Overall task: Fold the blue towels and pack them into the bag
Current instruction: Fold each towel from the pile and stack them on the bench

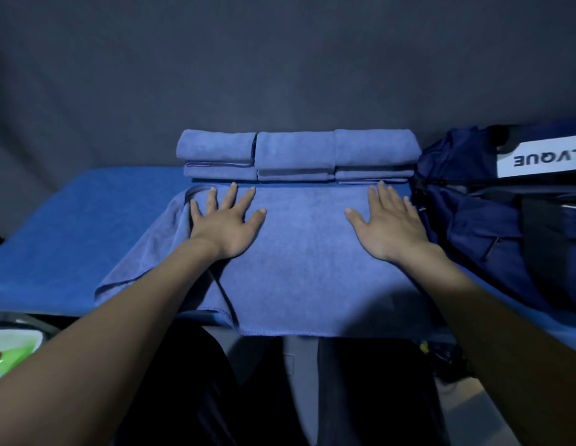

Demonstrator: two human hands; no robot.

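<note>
A blue towel (299, 265) lies spread across the middle of the blue table (61, 239), its near edge hanging over the front. My left hand (227, 223) presses flat on its far left part, fingers spread. My right hand (388, 222) lies flat on its far right part, fingers straight. A loose flap of the towel (145, 252) bunches out to the left of my left forearm. Behind the towel, three stacks of folded blue towels (296, 154) stand side by side. A dark navy bag (486, 220) with a white label sits at the right, touching the stacks.
A dark grey cloth backdrop (280, 59) rises behind the table. A green and white object (10, 352) shows at the lower left below the table edge. Dark clutter (441, 358) lies under the table's right side. My legs are beneath the front edge.
</note>
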